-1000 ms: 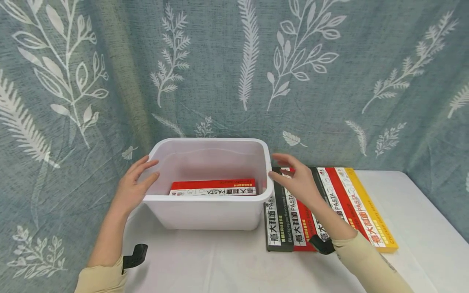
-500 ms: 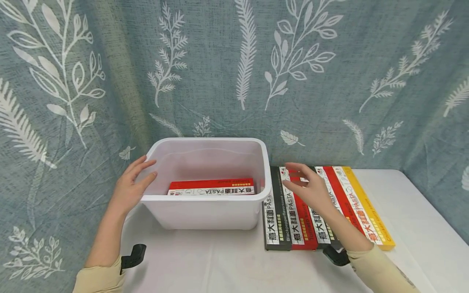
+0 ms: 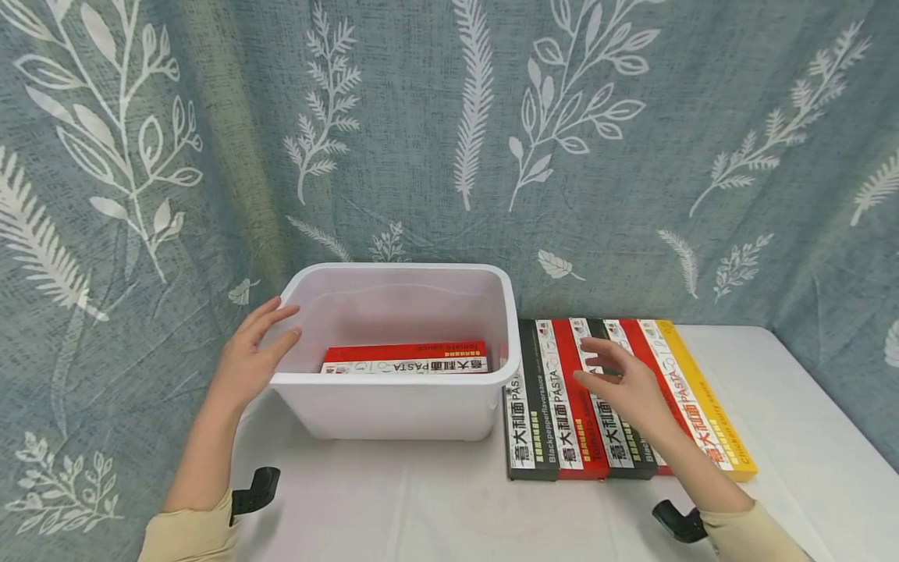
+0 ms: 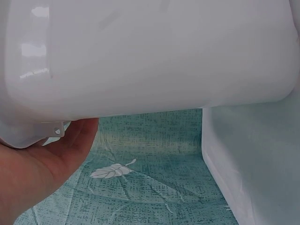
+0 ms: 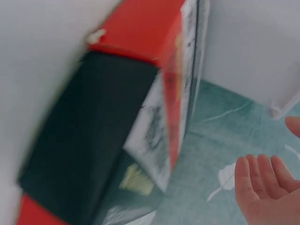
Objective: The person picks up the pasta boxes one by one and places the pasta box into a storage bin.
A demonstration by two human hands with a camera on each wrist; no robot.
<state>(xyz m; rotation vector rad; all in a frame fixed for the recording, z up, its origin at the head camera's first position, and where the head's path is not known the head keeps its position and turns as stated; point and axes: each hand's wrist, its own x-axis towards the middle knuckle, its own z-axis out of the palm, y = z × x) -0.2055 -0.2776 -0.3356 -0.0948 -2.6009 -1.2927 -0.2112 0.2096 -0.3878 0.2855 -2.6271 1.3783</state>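
Note:
At the left rim of a white plastic bin [image 3: 403,410] is my left hand [image 3: 246,359]. It grips the rim; the thumb and a finger reach over it, while other fingers lie along the outer side in the left wrist view. Inside the bin lies a red-and-white tomato sauce pasta box [image 3: 403,359], partly hidden by the front wall. My right hand [image 3: 628,390] hovers, loosely bent and holding nothing, over a row of pasta boxes. Under it are a red tomato box [image 3: 593,453] and a black box [image 3: 632,460]. Fingers [image 5: 262,178] also show in the right wrist view.
A black pepper box [image 3: 539,460] begins the row beside the bin, and a yellow chicken curry box [image 3: 740,460] ends it. The boxes lie on a white-covered table [image 3: 421,499]. A blue-green leaf-patterned curtain [image 3: 421,117] hangs directly behind.
My right hand has left the bin's right rim and moved right and slightly nearer, over the middle of the box row. The left hand has stayed at the left rim.

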